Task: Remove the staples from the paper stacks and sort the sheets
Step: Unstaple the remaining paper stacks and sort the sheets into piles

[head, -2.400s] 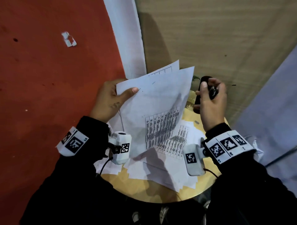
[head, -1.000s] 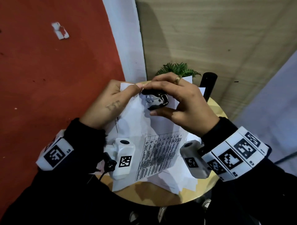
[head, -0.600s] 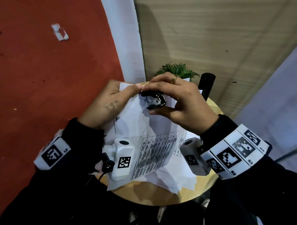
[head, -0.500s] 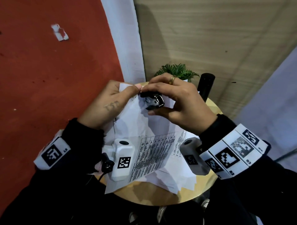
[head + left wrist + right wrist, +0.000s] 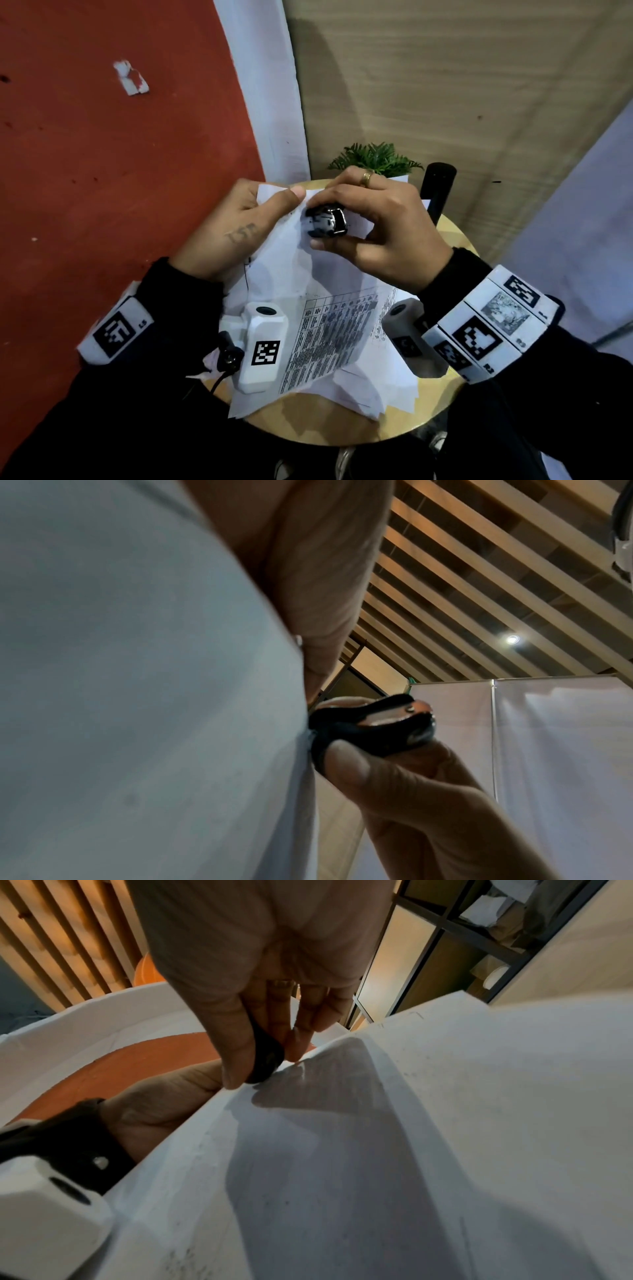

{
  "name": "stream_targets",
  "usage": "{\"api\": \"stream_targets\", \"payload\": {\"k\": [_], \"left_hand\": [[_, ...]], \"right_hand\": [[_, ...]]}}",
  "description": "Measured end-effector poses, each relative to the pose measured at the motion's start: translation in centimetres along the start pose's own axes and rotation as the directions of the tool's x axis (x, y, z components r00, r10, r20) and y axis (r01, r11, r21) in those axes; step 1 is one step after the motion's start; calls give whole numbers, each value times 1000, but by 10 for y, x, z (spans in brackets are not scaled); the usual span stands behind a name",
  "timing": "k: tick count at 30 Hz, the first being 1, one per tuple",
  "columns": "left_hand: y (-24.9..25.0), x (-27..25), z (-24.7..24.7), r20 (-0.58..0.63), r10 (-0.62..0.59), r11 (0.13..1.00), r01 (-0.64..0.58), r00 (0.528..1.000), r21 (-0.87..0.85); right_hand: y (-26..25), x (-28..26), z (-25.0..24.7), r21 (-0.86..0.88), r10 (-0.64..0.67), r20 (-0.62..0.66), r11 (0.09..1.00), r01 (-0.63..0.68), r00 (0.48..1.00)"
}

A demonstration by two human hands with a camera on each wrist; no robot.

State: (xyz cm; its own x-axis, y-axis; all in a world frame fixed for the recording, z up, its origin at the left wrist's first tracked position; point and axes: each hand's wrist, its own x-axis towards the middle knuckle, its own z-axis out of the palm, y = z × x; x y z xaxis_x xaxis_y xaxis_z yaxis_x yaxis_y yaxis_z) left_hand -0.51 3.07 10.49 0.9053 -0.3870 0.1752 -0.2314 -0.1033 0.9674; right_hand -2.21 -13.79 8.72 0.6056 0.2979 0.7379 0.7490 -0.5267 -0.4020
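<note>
A stapled stack of white printed sheets (image 5: 318,301) is held up over a small round wooden table (image 5: 308,421). My left hand (image 5: 239,226) pinches the stack's top left corner between thumb and fingers. My right hand (image 5: 373,226) grips a black staple remover (image 5: 325,222) between thumb and fingers, its metal claws against that same corner. In the left wrist view the staple remover (image 5: 369,731) meets the paper's edge (image 5: 301,750). In the right wrist view the remover (image 5: 265,1056) sits at the sheet's corner (image 5: 308,1053). The staple itself is hidden.
More loose white sheets (image 5: 370,387) lie on the table under the held stack. A small green plant (image 5: 376,159) and a black cylinder (image 5: 440,192) stand at the table's far edge. A red floor (image 5: 102,171) lies to the left, a wooden panel (image 5: 445,85) behind.
My right hand came from the table's far edge to the stack's top left corner with the staple remover. Over the last second both hands stayed there, shifting only slightly.
</note>
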Motion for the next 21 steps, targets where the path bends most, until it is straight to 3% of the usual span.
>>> {"api": "stream_targets", "payload": {"k": [7,10,13,16,18,21], "left_hand": [[-3,1,2,-19,31,999,-30,999,44],[-6,1,1,-36,14,996,-11,999,84],[-4,1,4,-43,8,993,-3,999,118],[-1,3,10,-35,35,978,-27,999,207],[1,3,15,-26,54,978,-48,998,203],[-2,6,19,-30,90,982,-84,995,170]], "right_hand": [[7,-8,-7,72,68,31,995,-70,997],[10,-21,-14,236,253,-85,945,-227,964],[9,-33,-12,654,578,-123,659,-372,807],[2,-33,0,817,782,-3,361,-449,623],[-4,-29,9,765,815,27,356,-537,579],[-8,-23,24,613,763,-22,521,-594,646]]}}
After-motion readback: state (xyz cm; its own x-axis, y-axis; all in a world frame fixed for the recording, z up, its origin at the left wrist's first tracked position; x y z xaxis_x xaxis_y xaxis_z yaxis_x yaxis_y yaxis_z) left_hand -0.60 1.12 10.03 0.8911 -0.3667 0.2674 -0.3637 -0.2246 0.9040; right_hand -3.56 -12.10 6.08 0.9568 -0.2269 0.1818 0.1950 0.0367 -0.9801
